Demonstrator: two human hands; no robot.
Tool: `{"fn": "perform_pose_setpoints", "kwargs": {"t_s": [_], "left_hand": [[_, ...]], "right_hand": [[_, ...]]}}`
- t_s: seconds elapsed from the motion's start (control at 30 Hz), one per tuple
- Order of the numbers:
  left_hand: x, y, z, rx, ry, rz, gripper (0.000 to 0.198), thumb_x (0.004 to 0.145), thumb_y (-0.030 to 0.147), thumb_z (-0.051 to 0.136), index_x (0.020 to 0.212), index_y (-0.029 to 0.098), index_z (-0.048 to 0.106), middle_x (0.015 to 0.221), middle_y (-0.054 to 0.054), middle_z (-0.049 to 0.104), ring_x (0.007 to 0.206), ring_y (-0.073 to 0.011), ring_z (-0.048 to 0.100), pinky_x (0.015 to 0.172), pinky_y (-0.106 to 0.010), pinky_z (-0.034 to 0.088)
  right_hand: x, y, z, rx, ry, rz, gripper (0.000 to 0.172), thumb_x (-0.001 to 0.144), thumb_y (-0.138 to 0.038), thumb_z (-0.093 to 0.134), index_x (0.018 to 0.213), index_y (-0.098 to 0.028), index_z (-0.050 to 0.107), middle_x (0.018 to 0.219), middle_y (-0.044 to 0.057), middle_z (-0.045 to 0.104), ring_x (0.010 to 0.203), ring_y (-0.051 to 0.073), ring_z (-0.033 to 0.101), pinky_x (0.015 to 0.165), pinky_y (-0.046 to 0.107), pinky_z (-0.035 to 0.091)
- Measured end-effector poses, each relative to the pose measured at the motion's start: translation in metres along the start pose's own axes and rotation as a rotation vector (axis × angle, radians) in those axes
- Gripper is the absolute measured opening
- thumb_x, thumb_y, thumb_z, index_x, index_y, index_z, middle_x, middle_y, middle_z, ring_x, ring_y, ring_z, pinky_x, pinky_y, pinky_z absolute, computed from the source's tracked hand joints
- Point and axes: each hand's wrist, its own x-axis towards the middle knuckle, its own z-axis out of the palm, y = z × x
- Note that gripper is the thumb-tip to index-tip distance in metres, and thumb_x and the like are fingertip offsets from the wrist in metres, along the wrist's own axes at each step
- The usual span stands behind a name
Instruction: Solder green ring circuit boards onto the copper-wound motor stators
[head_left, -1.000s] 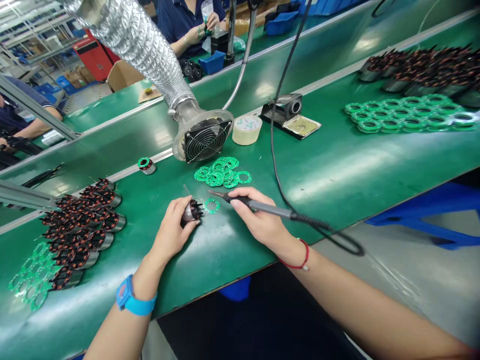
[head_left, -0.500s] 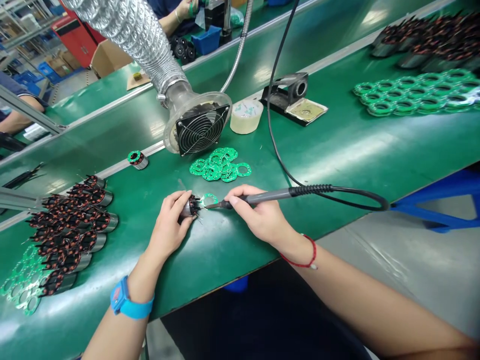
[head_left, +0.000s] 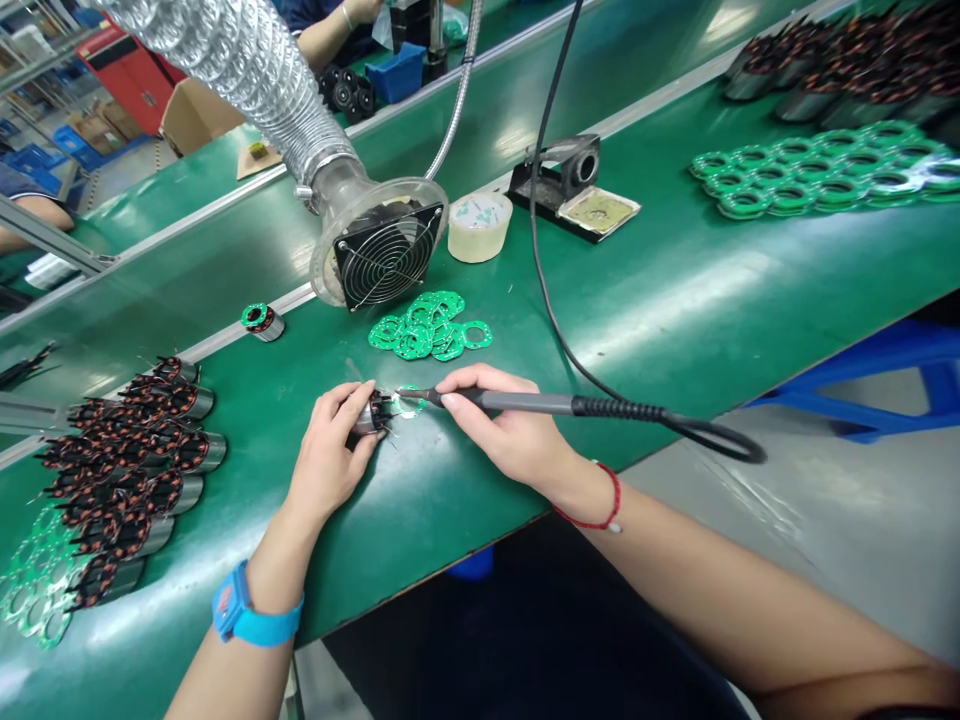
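My left hand (head_left: 330, 455) is closed round a small wound motor stator (head_left: 373, 412) lying on its side on the green bench mat (head_left: 675, 300). My right hand (head_left: 510, 430) grips a grey soldering iron (head_left: 525, 402) like a pen. The iron's tip rests at a green ring-shaped circuit board (head_left: 409, 400) lying right beside the stator's wire ends. A loose pile of the same green ring boards (head_left: 429, 326) lies just beyond.
A fume-extractor fan (head_left: 382, 250) on a foil duct faces me. Behind it are a tape roll (head_left: 478, 226) and an iron stand (head_left: 574, 185). Stators (head_left: 127, 460) lie heaped at left, with more stators and ring boards (head_left: 810, 170) at right. Other people work across the bench.
The iron's tip has come down from above the mat to the ring board by the stator. Its cable has swung round. My left hand has stayed on the stator.
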Motion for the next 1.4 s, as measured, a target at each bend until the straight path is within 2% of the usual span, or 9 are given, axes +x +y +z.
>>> {"fn": "perform_pose_setpoints", "kwargs": {"t_s": [0.2,0.4,0.53,0.7,0.83,0.93,1.07,1.17,1.4], "left_hand": [[0.0,0.0,0.0,-0.003,-0.014,-0.02,0.055,0.082,0.018,0.058,0.134,0.028,0.045,0.124,-0.009,0.053,0.116,-0.0245,0.051,0.101,-0.042,0.043],[-0.003,0.008,-0.002,-0.081,0.042,-0.217,0.045,0.075,0.032,0.067,0.116,0.021,0.052,0.107,-0.007,0.059,0.101,-0.0242,0.058,0.09,-0.04,0.048],[-0.009,0.015,-0.005,-0.242,0.014,-0.324,0.041,0.073,0.035,0.067,0.107,0.02,0.048,0.1,-0.004,0.06,0.089,-0.0208,0.06,0.08,-0.035,0.049],[-0.014,0.018,-0.006,-0.27,-0.094,-0.22,0.043,0.074,0.029,0.066,0.111,0.021,0.045,0.106,-0.006,0.058,0.097,-0.0218,0.056,0.086,-0.038,0.046],[-0.012,0.021,-0.004,-0.089,-0.121,-0.107,0.034,0.076,0.034,0.067,0.102,0.02,0.05,0.101,-0.007,0.059,0.097,-0.0253,0.054,0.084,-0.043,0.041],[-0.011,0.024,-0.004,-0.042,-0.124,-0.082,0.029,0.078,0.038,0.065,0.097,0.02,0.052,0.096,-0.007,0.059,0.094,-0.0258,0.052,0.08,-0.042,0.04],[-0.014,0.02,-0.014,-0.142,-0.206,-0.058,0.036,0.082,0.037,0.059,0.112,0.02,0.05,0.108,-0.008,0.059,0.102,-0.026,0.05,0.088,-0.043,0.039],[-0.016,0.016,-0.022,-0.267,-0.278,-0.079,0.042,0.085,0.034,0.055,0.124,0.022,0.045,0.121,-0.009,0.055,0.114,-0.0256,0.045,0.099,-0.043,0.035],[-0.016,0.023,-0.023,-0.261,-0.267,-0.184,0.028,0.088,0.026,0.043,0.114,0.02,0.052,0.114,-0.007,0.058,0.109,-0.0245,0.046,0.097,-0.044,0.034]], "right_hand": [[-0.002,0.002,0.004,-0.09,-0.083,-0.069,0.028,0.09,-0.027,0.053,0.117,-0.024,0.059,0.112,0.004,0.069,0.1,0.019,0.065,0.091,0.035,0.051],[0.001,0.003,0.007,-0.136,-0.253,0.108,0.034,0.094,-0.025,0.043,0.127,-0.024,0.047,0.076,-0.001,0.069,0.071,0.016,0.067,0.068,0.029,0.052],[0.002,-0.006,0.019,-0.097,-0.218,0.145,0.035,0.086,-0.026,0.056,0.121,-0.024,0.048,0.083,0.0,0.065,0.073,0.017,0.065,0.069,0.03,0.05],[0.0,-0.009,0.039,0.279,-0.085,0.093,0.03,0.091,-0.024,0.046,0.12,-0.026,0.043,0.09,0.0,0.061,0.089,0.014,0.066,0.079,0.029,0.052],[0.004,-0.011,0.036,0.349,-0.297,0.006,0.033,0.093,-0.025,0.044,0.125,-0.025,0.038,0.085,0.0,0.06,0.081,0.013,0.063,0.078,0.028,0.052],[0.005,-0.018,0.03,0.217,-0.417,-0.076,0.039,0.091,-0.022,0.046,0.129,-0.024,0.035,0.088,0.001,0.06,0.079,0.013,0.06,0.08,0.031,0.052],[-0.002,-0.027,0.024,-0.126,-0.361,-0.186,0.055,0.081,-0.015,0.057,0.132,-0.023,0.036,0.112,0.009,0.06,0.106,0.023,0.055,0.095,0.046,0.045],[-0.007,-0.031,0.018,-0.352,-0.416,-0.182,0.052,0.082,-0.014,0.055,0.131,-0.019,0.04,0.116,0.014,0.06,0.107,0.028,0.055,0.091,0.05,0.046],[0.01,-0.028,-0.003,-0.536,-0.557,-0.171,0.048,0.081,-0.024,0.067,0.125,-0.018,0.048,0.113,0.013,0.063,0.107,0.03,0.056,0.092,0.049,0.044]]}}
